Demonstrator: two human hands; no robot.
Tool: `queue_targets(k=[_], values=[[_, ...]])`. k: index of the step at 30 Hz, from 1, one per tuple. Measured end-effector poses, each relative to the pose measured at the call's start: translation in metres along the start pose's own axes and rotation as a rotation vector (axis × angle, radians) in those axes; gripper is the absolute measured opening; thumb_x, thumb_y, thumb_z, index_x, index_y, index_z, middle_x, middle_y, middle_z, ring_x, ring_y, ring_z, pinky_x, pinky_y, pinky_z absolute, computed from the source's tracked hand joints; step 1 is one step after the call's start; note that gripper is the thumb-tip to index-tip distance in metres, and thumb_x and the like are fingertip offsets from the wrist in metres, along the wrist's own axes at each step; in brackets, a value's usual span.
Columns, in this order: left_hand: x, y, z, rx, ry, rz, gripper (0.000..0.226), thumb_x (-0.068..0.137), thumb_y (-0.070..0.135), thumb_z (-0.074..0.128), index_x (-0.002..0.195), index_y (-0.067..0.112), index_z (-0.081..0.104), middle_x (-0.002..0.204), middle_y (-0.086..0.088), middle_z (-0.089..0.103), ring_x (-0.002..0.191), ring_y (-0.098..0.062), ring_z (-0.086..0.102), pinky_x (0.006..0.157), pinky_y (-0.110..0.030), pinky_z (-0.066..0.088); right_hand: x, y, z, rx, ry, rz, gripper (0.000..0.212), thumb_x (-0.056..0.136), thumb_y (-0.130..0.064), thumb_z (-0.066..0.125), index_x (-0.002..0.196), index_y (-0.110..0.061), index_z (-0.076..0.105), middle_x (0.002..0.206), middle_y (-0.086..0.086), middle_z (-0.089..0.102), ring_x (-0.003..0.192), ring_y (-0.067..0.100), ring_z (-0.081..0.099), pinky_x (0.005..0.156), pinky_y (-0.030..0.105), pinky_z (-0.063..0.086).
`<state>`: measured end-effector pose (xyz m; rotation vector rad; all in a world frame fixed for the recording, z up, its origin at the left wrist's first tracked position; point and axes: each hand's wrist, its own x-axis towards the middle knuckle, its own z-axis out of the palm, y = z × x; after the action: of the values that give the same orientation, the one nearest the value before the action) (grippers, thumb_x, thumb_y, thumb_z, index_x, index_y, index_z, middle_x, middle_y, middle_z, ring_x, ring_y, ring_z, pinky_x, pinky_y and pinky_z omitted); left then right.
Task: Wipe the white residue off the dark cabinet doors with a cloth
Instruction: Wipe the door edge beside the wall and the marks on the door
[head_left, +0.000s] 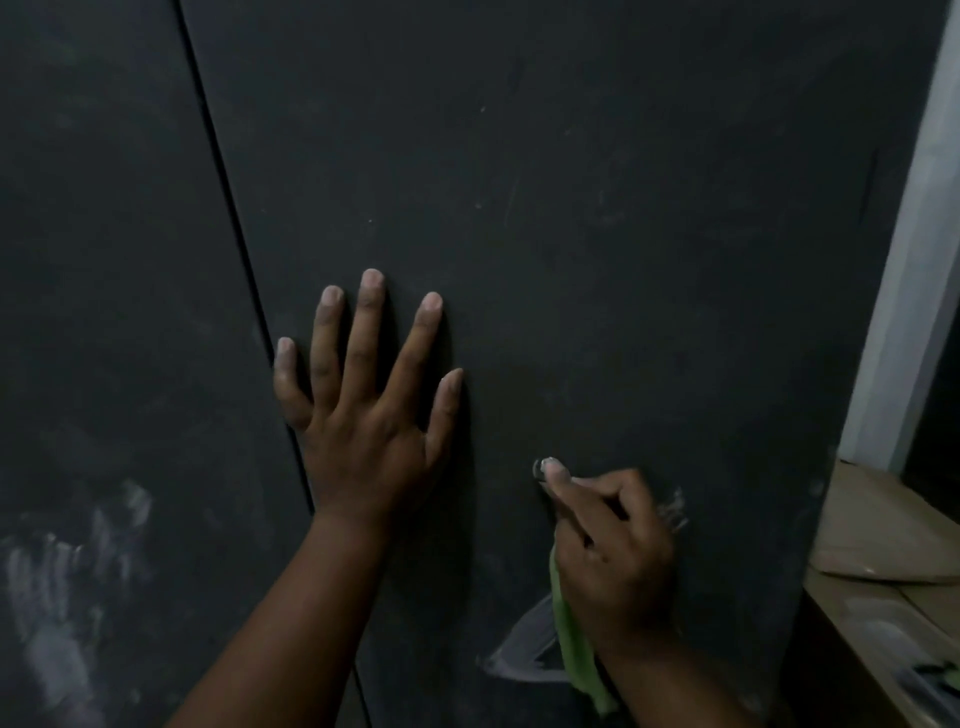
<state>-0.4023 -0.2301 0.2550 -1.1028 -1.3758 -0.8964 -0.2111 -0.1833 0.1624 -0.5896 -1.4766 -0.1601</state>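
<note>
At the far left stands the left cabinet door, dark and matte; low on it sits a broad patch of white residue, smeared in streaks; a thin dark gap slants down between this door and the next. Just right of that gap the left hand lies flat against the right cabinet door, palm on the panel, its fingers straight and spread apart, holding nothing; the little finger lies right at the gap. Further right and lower, the right hand is curled round a green cloth, its fingers clamped together on it; the forefinger reaches up and left, its tip against the door; the cloth hangs below the wrist, against the lower part of the right door. Beside the cloth, to its left, a white smear marks the panel in an angled shape; another faint streak shows just right of the knuckles; a few pale specks and scratches dot the upper part of this door. At the right edge a pale wall strip runs upward; below it a wooden counter shows, with something pale and blurred lying on it, too dim to tell what.
</note>
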Motion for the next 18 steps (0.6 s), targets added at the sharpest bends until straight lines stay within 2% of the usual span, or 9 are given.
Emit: queue_targets(k=[2, 4, 7, 10, 14, 15, 16, 18], values=[[0.000, -0.014, -0.003, 0.010, 0.004, 0.000, 0.061, 0.105, 0.056, 0.049, 0.160, 0.035, 0.037, 0.171, -0.005, 0.027, 0.159, -0.030, 0.021, 0.121, -0.063, 0.022, 0.002, 0.004, -0.003, 0.008, -0.012, -0.003, 0.016, 0.103, -0.023, 0.065, 0.111, -0.021, 0.079, 0.082, 0.001, 0.061, 0.068, 0.013, 0.060, 0.058, 0.030, 0.049], [0.000, -0.028, -0.005, 0.008, 0.002, 0.001, 0.061, 0.105, 0.056, 0.049, 0.160, 0.035, 0.037, 0.171, -0.005, 0.026, 0.159, -0.031, 0.020, 0.121, -0.064, 0.021, 0.017, 0.005, -0.003, -0.014, 0.067, 0.075, 0.015, 0.095, -0.015, 0.076, 0.108, -0.022, 0.079, 0.082, -0.001, 0.059, 0.069, 0.007, 0.054, 0.060, 0.021, 0.044], [-0.003, -0.037, -0.007, 0.003, -0.007, -0.014, 0.062, 0.105, 0.056, 0.047, 0.161, 0.034, 0.035, 0.172, -0.007, 0.023, 0.159, -0.032, 0.018, 0.123, -0.062, 0.018, 0.042, 0.002, 0.002, 0.001, 0.250, 0.206, 0.012, 0.091, -0.010, 0.080, 0.102, -0.008, 0.081, 0.081, 0.000, 0.054, 0.067, 0.003, 0.048, 0.068, 0.005, 0.037], [-0.004, -0.036, -0.005, 0.001, -0.013, -0.024, 0.063, 0.104, 0.056, 0.045, 0.162, 0.032, 0.035, 0.172, -0.010, 0.023, 0.159, -0.034, 0.016, 0.124, -0.060, 0.015, 0.034, -0.012, 0.014, 0.023, 0.245, 0.220, 0.012, 0.088, -0.001, 0.080, 0.100, -0.004, 0.081, 0.080, 0.002, 0.054, 0.069, 0.002, 0.048, 0.070, 0.006, 0.041], [-0.005, -0.036, -0.004, -0.006, -0.020, -0.035, 0.064, 0.104, 0.056, 0.043, 0.162, 0.032, 0.033, 0.172, -0.010, 0.021, 0.160, -0.033, 0.014, 0.126, -0.058, 0.013, 0.003, -0.029, 0.018, 0.019, 0.046, 0.096, 0.010, 0.091, -0.014, 0.079, 0.099, -0.017, 0.083, 0.077, -0.001, 0.058, 0.064, 0.012, 0.057, 0.055, 0.031, 0.049], [-0.005, -0.036, -0.004, -0.005, -0.020, -0.038, 0.065, 0.103, 0.056, 0.043, 0.162, 0.032, 0.033, 0.172, -0.010, 0.020, 0.160, -0.034, 0.014, 0.126, -0.058, 0.014, 0.005, -0.028, 0.016, 0.024, 0.021, 0.090, 0.010, 0.091, -0.016, 0.077, 0.099, -0.019, 0.083, 0.078, -0.002, 0.059, 0.064, 0.013, 0.058, 0.054, 0.032, 0.049], [-0.005, -0.036, -0.004, -0.005, -0.018, -0.041, 0.065, 0.103, 0.056, 0.044, 0.162, 0.032, 0.033, 0.172, -0.011, 0.020, 0.160, -0.034, 0.014, 0.126, -0.057, 0.014, 0.012, -0.026, 0.015, 0.025, 0.020, 0.100, 0.011, 0.092, -0.015, 0.077, 0.100, -0.020, 0.083, 0.079, -0.002, 0.059, 0.065, 0.012, 0.057, 0.055, 0.030, 0.048], [-0.005, -0.035, -0.004, -0.012, -0.004, -0.053, 0.066, 0.101, 0.055, 0.046, 0.162, 0.030, 0.035, 0.171, -0.014, 0.021, 0.160, -0.035, 0.015, 0.126, -0.057, 0.016, 0.033, -0.022, 0.010, 0.017, 0.091, 0.155, 0.010, 0.092, -0.013, 0.079, 0.101, -0.016, 0.083, 0.078, -0.002, 0.055, 0.065, 0.007, 0.049, 0.062, 0.014, 0.040]])
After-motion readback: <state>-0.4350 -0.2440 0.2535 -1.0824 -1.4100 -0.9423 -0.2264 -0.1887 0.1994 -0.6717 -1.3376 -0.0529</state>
